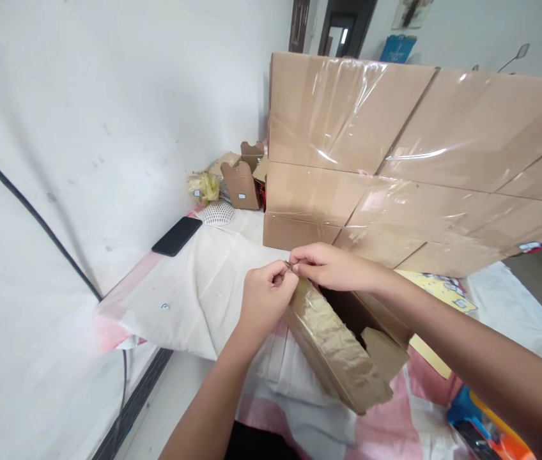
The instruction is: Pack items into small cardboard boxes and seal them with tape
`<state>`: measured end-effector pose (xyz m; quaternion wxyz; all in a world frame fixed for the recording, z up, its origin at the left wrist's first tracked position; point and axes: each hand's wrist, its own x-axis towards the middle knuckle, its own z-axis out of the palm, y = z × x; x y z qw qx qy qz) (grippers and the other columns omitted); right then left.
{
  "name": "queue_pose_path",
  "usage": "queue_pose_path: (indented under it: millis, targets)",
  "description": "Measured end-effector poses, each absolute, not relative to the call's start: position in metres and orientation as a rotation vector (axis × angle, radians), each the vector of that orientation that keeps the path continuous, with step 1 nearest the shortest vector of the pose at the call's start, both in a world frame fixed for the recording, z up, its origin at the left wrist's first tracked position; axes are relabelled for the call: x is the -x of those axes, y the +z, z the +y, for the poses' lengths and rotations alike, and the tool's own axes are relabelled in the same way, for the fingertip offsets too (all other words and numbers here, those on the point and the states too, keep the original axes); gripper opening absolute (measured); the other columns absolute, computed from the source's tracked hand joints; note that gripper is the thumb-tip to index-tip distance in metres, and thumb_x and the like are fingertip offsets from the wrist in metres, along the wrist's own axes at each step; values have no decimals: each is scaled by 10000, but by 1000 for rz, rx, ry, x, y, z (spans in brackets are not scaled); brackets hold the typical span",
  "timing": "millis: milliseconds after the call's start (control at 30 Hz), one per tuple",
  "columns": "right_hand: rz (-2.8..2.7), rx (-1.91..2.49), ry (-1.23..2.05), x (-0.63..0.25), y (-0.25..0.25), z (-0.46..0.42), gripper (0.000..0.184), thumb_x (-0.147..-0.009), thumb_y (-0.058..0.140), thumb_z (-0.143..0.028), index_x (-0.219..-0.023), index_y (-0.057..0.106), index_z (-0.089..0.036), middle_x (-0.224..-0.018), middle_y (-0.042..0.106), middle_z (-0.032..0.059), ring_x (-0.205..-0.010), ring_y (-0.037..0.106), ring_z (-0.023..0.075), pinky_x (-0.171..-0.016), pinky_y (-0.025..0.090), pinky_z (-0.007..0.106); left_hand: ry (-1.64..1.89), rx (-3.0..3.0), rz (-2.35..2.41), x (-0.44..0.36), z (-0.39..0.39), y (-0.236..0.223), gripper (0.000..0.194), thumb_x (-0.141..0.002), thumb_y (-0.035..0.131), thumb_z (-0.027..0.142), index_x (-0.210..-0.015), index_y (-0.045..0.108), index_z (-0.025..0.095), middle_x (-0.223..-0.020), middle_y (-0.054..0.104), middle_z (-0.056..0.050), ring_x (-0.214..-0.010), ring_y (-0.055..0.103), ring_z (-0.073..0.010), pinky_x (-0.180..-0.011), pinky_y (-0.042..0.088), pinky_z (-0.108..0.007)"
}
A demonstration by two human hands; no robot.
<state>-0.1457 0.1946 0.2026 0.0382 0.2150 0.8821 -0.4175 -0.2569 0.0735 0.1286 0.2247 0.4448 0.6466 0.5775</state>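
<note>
An open cardboard box (331, 358) lies at a slant in front of me. Wrinkled, shiny brown packing tape (333, 319) covers its long upper flap. My left hand (268, 294) is closed in a pinch at the far end of that taped flap. Right beside it, my right hand (328, 265) also pinches there, its fingertips almost touching the left ones. A small brown bit of the taped edge shows between the fingertips; its exact shape is too small to make out. The right forearm passes over the box's opening and hides part of it.
A large taped cardboard panel (395, 153) stands upright behind the hands. Left lie a black phone (178, 236), a white perforated cup-shaped thing (218, 213) and a small open carton (241, 185). Yellow printed sheets (436, 291) and a blue-orange object (482, 425) lie right.
</note>
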Motion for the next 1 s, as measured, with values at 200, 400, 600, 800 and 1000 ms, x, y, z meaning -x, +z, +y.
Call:
queue_pose_path:
  millis: [200,400,600,800,1000]
  targets:
    - [2900,-915,-1529,141,180,169,207,-884,429,-267,-690,470,-207,-650,459,-41,-621,459,125,-596,367,240,1919,-918,1734,251,61,126,267,-846,483,216,-610,359,213,-592,317,46,-586,312,-120,-556,257,-265]
    - [3021,-780,-1246,125,192,157,226,-958,461,-311,-793,569,-200,-699,525,-28,-655,488,133,-617,335,244,1429,-1207,1886,271,48,140,488,-877,608,535,-582,400,207,-552,357,46,-568,346,-128,-560,240,-284]
    - [3107,-821,-555,124,225,129,253,-972,467,-205,-721,500,-200,-615,496,-15,-572,412,127,-577,221,282,1306,-1204,1649,265,33,147,426,-940,555,552,-697,524,204,-631,483,45,-603,416,-127,-590,315,-268]
    - [3085,-893,-515,123,217,117,237,-965,439,-190,-728,449,-204,-652,542,11,-570,426,132,-563,198,300,1497,-1140,1697,239,25,142,377,-966,513,405,-654,440,206,-605,398,53,-597,361,-116,-571,285,-267]
    - [3084,-1080,-607,116,222,111,289,-986,445,-192,-698,461,-201,-666,568,6,-595,458,129,-562,213,290,1732,-1056,1695,223,34,136,337,-889,553,323,-601,428,201,-582,375,52,-594,351,-106,-563,286,-258]
